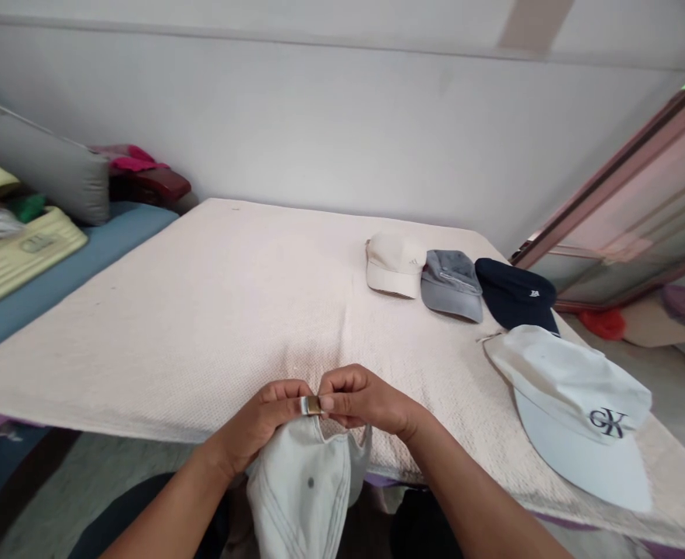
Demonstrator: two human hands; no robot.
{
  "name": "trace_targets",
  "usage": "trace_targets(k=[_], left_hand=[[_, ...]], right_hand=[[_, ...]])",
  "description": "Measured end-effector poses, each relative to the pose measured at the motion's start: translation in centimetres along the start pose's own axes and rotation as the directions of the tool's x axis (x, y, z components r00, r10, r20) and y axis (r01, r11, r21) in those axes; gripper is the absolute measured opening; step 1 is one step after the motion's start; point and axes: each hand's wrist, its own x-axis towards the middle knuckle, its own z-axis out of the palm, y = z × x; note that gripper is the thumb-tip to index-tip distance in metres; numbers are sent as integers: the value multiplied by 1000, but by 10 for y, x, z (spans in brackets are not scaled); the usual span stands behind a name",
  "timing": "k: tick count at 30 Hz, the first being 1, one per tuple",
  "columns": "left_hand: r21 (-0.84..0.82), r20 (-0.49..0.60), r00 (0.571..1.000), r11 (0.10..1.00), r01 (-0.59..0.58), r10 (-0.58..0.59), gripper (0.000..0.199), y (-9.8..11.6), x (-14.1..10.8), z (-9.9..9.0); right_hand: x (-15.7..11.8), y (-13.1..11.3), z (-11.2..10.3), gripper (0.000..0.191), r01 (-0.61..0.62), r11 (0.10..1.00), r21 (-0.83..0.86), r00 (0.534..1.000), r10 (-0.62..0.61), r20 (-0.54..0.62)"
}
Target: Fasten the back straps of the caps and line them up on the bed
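A pale grey-white baseball cap (301,485) hangs below my hands at the front edge of the bed, its back strap uppermost. My left hand (276,407) pinches the strap on the left of a brass-coloured buckle (312,404). On the other side, my right hand (363,396) has thumb and fingers closed at the buckle's right end. The strap's free end is mostly hidden by my fingers. Part of the cap drops out of the picture at the bottom.
Lying to the right on the cream bedspread (231,310) are a cream cap (394,260), a grey cap (452,283), a navy cap (514,289) and a white cap with dark lettering (569,388). A grey cushion (39,159) and a yellow case (22,260) stand left. The wall rises behind.
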Motion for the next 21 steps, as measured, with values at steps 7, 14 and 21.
trace_targets(k=[7,14,21], left_hand=[[-290,-46,997,954,-79,69,16,5,-1,5],[-194,-138,986,974,-120,94,13,6,-2,3],[-25,-210,977,999,-43,37,22,3,0,3]], right_hand=[[-6,-3,-7,30,109,991,-74,984,-119,-136],[-5,4,-7,22,69,997,32,987,-64,-145],[-2,5,0,24,65,994,91,990,-53,-134]])
